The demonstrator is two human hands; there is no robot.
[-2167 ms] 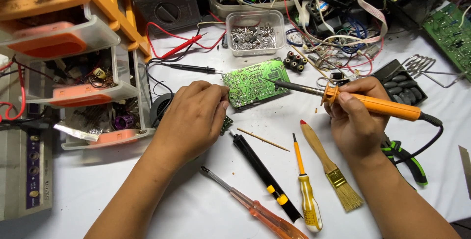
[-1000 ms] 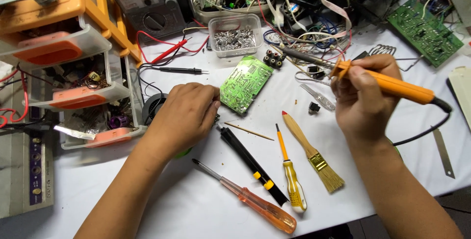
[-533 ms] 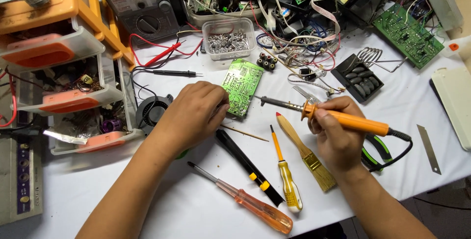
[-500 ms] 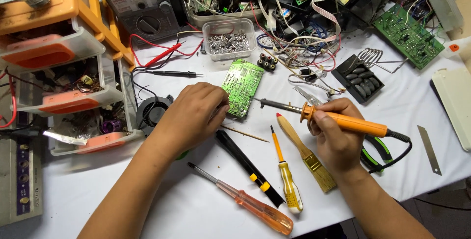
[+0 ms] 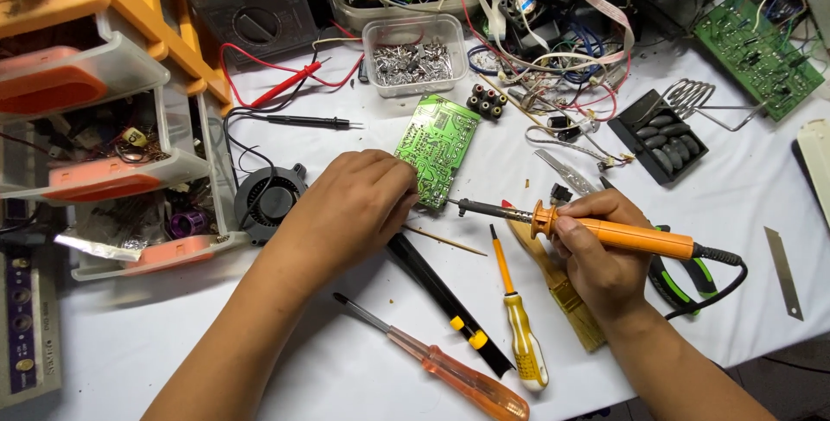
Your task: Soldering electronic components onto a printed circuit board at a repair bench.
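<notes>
Soldering iron [image 5: 605, 232], orange handle, gripped in right hand [image 5: 601, 252] like a pen, fingers closed round the handle near the metal shaft. Dark tip pointing left, reaching the lower edge of green circuit board [image 5: 438, 146]; contact between tip and board cannot be confirmed. Black cord leaving the handle end toward the right.

Green circuit board lying flat on white table [image 5: 346, 360], solder side up, just below clear plastic tub [image 5: 415, 54] of small metal parts. Left hand [image 5: 354, 209] resting knuckles-up at the board's lower left corner, fingers curled in; anything pinched under them hidden, so grip cannot be told.

Between the two hands, on the table: thin wooden stick [image 5: 437, 239], long black tool [image 5: 445, 300] with yellow marks, yellow-handled screwdriver [image 5: 519, 326], orange-handled screwdriver [image 5: 450, 369]. Wooden-handled brush [image 5: 566, 300] partly under right hand. Green-and-black pliers [image 5: 683, 274] just beside right wrist.

Left of left hand: small black fan [image 5: 268, 200]. Behind it, orange-and-clear drawer unit [image 5: 104, 127] with loose components. Black multimeter [image 5: 246, 2] at top, red probe [image 5: 290, 88] and black probe [image 5: 307, 121] lying on the table near the board. Second green board [image 5: 761, 49] far right, well apart. Black remote-style keypad [image 5: 661, 136] right of centre. Loose blade [image 5: 782, 270] at right edge.
</notes>
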